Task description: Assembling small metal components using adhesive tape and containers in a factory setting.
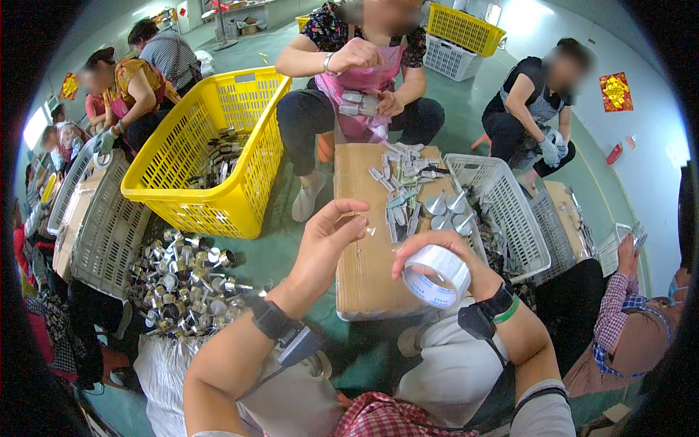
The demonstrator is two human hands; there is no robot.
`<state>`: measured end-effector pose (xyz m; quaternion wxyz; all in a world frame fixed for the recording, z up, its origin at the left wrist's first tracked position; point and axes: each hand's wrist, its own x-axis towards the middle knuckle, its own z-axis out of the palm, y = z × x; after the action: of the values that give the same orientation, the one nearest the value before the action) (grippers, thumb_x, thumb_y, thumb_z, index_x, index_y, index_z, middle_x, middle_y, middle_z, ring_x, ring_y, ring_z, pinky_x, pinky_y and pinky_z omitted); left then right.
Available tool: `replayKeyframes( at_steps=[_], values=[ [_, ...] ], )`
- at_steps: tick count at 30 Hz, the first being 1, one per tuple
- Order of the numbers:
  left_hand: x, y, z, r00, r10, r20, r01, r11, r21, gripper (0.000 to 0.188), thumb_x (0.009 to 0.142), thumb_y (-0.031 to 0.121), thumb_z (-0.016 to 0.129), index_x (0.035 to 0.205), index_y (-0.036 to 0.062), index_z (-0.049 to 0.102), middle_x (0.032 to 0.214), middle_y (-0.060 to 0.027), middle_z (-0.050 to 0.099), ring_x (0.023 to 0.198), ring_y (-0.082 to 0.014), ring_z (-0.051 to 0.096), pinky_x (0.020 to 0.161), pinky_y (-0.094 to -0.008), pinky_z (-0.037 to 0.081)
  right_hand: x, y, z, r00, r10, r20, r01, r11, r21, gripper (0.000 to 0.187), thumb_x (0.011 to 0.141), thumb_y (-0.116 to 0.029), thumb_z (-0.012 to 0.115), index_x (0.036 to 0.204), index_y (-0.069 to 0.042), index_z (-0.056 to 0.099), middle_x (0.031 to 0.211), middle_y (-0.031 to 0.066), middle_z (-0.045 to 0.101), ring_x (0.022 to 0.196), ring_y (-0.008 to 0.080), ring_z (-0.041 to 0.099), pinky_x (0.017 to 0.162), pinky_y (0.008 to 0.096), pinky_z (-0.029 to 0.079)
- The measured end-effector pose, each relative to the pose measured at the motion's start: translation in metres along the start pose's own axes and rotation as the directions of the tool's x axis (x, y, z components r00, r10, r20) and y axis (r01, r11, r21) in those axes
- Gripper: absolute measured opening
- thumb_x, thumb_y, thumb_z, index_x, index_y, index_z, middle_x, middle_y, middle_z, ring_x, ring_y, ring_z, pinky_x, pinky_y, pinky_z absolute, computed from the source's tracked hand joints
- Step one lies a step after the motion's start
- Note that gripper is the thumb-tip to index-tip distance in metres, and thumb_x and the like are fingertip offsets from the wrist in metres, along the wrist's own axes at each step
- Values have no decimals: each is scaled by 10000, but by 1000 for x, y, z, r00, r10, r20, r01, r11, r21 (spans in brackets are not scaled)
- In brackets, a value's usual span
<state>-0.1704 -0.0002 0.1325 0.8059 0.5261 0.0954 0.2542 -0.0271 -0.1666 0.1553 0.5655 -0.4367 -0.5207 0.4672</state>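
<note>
Right grip (464, 246) wraps round its load; left grip (328, 237) curves nearly closed, whether on anything I can't tell! Below sits the cardboard box (371, 280), above its near side the held white tape roll (456, 269), and farther back small grey disc-headed parts (437, 204).

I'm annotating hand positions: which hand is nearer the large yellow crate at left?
Left: the left hand is right of the yellow crate, not touching; the right hand, holding the tape roll, is farther right.
</note>
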Motion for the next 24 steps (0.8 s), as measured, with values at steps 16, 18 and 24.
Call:
replayKeyframes(
  at_steps=[16, 18, 24],
  values=[
    [3, -2, 0, 999, -22, -25, 22, 1000, 0, 155, 882, 121, 566, 1028, 70, 559, 913, 9, 578, 817, -78, 520, 747, -244, 424, 0, 3, -4, 999, 0, -40, 3, 998, 69, 256, 849, -128, 554, 1070, -3, 586, 940, 146, 632, 897, 228, 609, 827, 341, 473],
    [3, -2, 0, 1000, -25, -17, 25, 1000, 3, 173, 882, 124, 567, 1047, 74, 550, 907, 8, 576, 818, -81, 521, 746, -244, 423, 0, 3, -2, 999, -9, -44, 11, 998, 56, 262, 855, -142, 542, 1071, -1, 584, 940, 148, 632, 896, 230, 609, 826, 341, 473],
    [3, -1, 4, 999, 30, -31, -31, 999, -40, 189, 874, 90, 569, 1051, 88, 503, 897, -1, 555, 809, -92, 517, 733, -245, 420, -1, 4, -3, 999, -9, -46, 12, 999, 51, 283, 865, -177, 515, 1075, 1, 583, 941, 151, 631, 897, 234, 608, 828, 340, 472]
  ],
)
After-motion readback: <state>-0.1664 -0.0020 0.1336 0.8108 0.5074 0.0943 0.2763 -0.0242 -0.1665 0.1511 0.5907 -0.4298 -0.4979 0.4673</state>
